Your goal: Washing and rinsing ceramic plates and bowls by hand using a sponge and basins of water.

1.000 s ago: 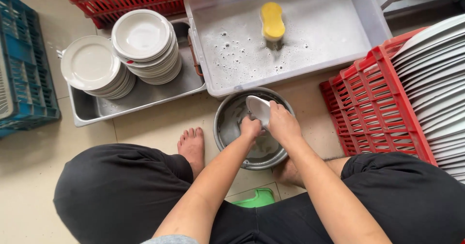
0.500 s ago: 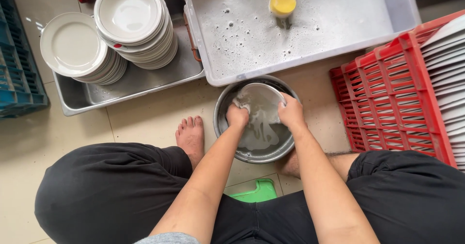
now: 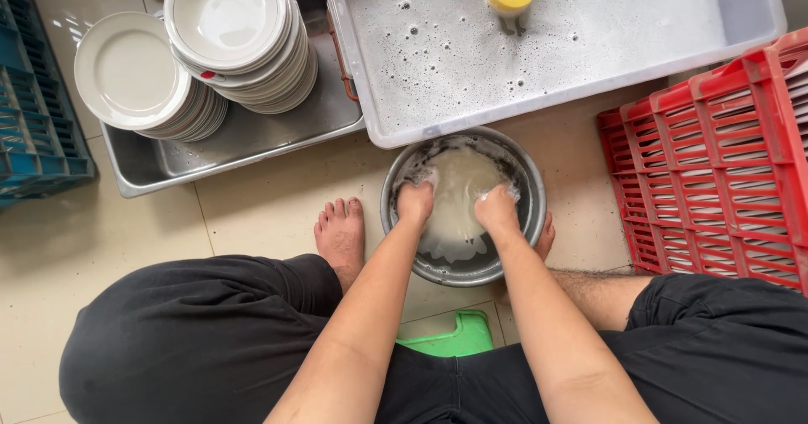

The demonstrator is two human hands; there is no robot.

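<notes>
Your plate [image 3: 459, 201] has dropped flat into the metal basin [image 3: 526, 180] since a second ago; left hand [image 3: 414, 202] and right hand [image 3: 495, 209] now pinch its opposite rims underwater, mid-rinse probably.

Clothing: black trousers or shorts [image 3: 194, 340] of plain, loose cloth, filling the lower left and lower right of the frame, with soft folds over both thighs.
Arms: bare from the elbows down, no sleeves showing, no watch or bands at the wrists.
Left hand [image 3: 415, 202]: bare, no glove, no ring visible.
Right hand [image 3: 497, 209]: bare, no glove, a little foam on it.
Feet: left foot [image 3: 340, 233] bare, no shoe or sock; the other foot mostly hidden.
Right shin: bare, with dark hairs, at the lower right.
</notes>
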